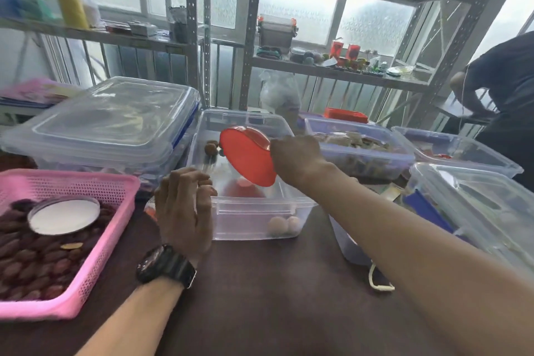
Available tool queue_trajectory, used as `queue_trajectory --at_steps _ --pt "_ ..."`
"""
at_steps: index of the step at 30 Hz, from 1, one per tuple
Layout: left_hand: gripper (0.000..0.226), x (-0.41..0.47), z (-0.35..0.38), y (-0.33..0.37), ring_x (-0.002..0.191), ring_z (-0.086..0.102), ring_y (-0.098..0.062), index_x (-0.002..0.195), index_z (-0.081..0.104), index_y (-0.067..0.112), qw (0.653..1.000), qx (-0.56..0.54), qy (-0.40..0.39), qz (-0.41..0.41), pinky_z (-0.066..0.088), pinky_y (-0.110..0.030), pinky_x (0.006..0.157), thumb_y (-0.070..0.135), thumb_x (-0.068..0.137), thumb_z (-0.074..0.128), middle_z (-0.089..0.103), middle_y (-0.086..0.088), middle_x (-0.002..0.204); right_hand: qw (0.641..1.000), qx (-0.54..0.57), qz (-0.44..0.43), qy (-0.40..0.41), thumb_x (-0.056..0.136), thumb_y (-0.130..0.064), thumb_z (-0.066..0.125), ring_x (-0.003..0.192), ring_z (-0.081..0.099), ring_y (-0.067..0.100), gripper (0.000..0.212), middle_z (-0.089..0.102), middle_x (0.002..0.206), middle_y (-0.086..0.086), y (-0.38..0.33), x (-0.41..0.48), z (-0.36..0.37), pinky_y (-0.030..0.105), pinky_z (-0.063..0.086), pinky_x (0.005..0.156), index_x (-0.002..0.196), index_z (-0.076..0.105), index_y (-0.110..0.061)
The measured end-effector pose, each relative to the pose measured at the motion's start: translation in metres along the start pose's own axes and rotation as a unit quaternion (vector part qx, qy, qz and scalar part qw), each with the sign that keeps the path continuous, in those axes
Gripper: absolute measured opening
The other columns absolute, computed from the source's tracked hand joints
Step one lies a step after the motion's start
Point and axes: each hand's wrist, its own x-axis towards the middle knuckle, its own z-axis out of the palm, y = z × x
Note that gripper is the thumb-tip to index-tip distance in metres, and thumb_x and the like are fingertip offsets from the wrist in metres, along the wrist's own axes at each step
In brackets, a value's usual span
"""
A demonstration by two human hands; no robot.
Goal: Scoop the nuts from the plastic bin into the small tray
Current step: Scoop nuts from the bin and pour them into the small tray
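Note:
A clear plastic bin (254, 211) stands mid-table with a few nuts left: brown ones (210, 148) at its far left and pale round ones (284, 225) at its near right corner. My right hand (294, 157) grips a red scoop bowl (248, 159), tilted on edge over the bin's inside. My left hand (183, 208) holds the bin's near left rim, fingers curled over the edge. The pink mesh tray (86, 283) at left is full of dark brown nuts, with a round white lid (64, 215) lying on them.
A stack of lidded clear bins (109, 124) sits behind the tray. More open bins (358, 150) stand at right, one lidded (474, 199) at far right. A metal shelf rack (248, 37) rises behind. Another person (502, 101) stands at the right edge. Dark tabletop (260, 298) lies near me.

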Motion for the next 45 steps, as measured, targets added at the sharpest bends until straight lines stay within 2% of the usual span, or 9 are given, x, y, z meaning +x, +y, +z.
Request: queue_trajectory --at_steps 5,10,14,19,22,26,31,38,45 --pt "0.032 -0.001 0.004 -0.006 0.105 0.054 -0.018 0.111 0.056 0.003 0.988 -0.116 0.025 -0.095 0.039 -0.029 0.095 0.021 0.096 0.035 0.058 -0.006 0.112 0.999 0.006 -0.050 -0.012 0.089 -0.012 0.047 0.096 0.065 0.028 0.020 0.070 0.101 0.010 -0.010 0.010 -0.003 0.044 0.045 0.095 0.097 0.065 -0.017" --pt "0.032 0.002 0.007 -0.004 0.104 0.053 0.000 0.116 0.052 -0.001 0.975 -0.161 0.035 -0.152 0.037 -0.010 0.090 0.016 0.098 0.033 0.058 -0.012 0.112 0.986 0.110 -0.022 -0.120 0.092 -0.026 0.053 0.077 0.054 0.024 0.019 0.058 0.075 0.002 -0.018 0.013 -0.011 0.032 0.044 0.072 0.077 0.056 -0.016" --pt "0.033 0.002 0.008 -0.005 0.106 0.056 -0.013 0.116 0.052 -0.002 0.975 -0.157 0.040 -0.151 0.042 -0.025 0.093 0.016 0.097 0.032 0.058 -0.010 0.114 0.907 0.324 0.097 -0.250 0.089 -0.016 0.051 0.049 0.046 0.021 0.026 0.057 0.058 0.007 -0.021 0.019 0.001 0.024 0.036 0.045 0.079 0.070 -0.001" --pt "0.039 0.001 0.009 -0.011 0.108 0.054 -0.019 0.120 0.050 0.003 0.979 -0.153 0.021 -0.136 0.043 -0.035 0.093 0.026 0.097 0.029 0.054 -0.001 0.119 0.811 0.464 0.161 -0.319 0.099 -0.017 0.039 0.030 0.027 0.009 0.034 0.042 0.039 -0.001 -0.017 0.013 0.002 0.015 0.021 0.036 0.075 0.058 -0.004" --pt "0.040 0.000 0.008 -0.010 0.107 0.051 -0.009 0.120 0.049 0.002 0.979 -0.152 0.022 -0.134 0.041 -0.028 0.093 0.028 0.097 0.029 0.053 -0.001 0.118 0.733 0.542 0.191 -0.364 0.103 -0.019 0.030 0.030 0.021 0.005 0.038 0.034 0.035 -0.005 -0.008 0.006 0.005 0.016 0.016 0.033 0.074 0.051 -0.007" --pt "0.045 0.000 0.008 -0.008 0.104 0.052 -0.013 0.121 0.049 0.001 0.977 -0.145 0.021 -0.153 0.039 -0.023 0.090 0.032 0.096 0.029 0.054 -0.003 0.118 0.643 0.641 0.214 -0.359 0.105 -0.023 0.025 0.026 0.019 0.003 0.040 0.031 0.036 -0.007 0.010 -0.001 0.007 0.016 0.011 0.032 0.077 0.049 -0.008" --pt "0.048 0.000 0.007 0.002 0.101 0.048 -0.007 0.121 0.051 -0.001 0.975 -0.143 0.040 -0.167 0.035 -0.014 0.091 0.033 0.096 0.030 0.052 0.002 0.119 0.577 0.724 0.221 -0.307 0.104 -0.017 0.021 0.024 0.019 0.002 0.039 0.031 0.035 -0.007 0.045 -0.016 -0.004 0.014 0.011 0.028 0.077 0.048 -0.009" --pt "0.037 -0.002 0.006 0.001 0.106 0.045 0.012 0.120 0.050 0.008 0.981 -0.136 0.044 -0.134 0.035 -0.013 0.092 0.031 0.099 0.030 0.052 -0.002 0.120 0.612 0.723 0.247 -0.204 0.102 -0.012 0.024 0.024 0.018 0.002 0.034 0.030 0.038 -0.006 0.122 -0.065 -0.022 0.009 0.011 0.029 0.079 0.049 -0.007" --pt "0.043 -0.005 0.011 0.001 0.107 0.047 0.011 0.120 0.050 -0.008 0.981 -0.127 0.076 -0.122 0.034 -0.014 0.096 0.025 0.101 0.031 0.049 0.020 0.118 0.717 0.610 0.324 -0.095 0.096 -0.028 0.052 0.023 0.028 0.003 0.033 0.039 0.039 -0.002 0.192 -0.128 -0.022 0.009 0.020 0.027 0.079 0.060 0.000"
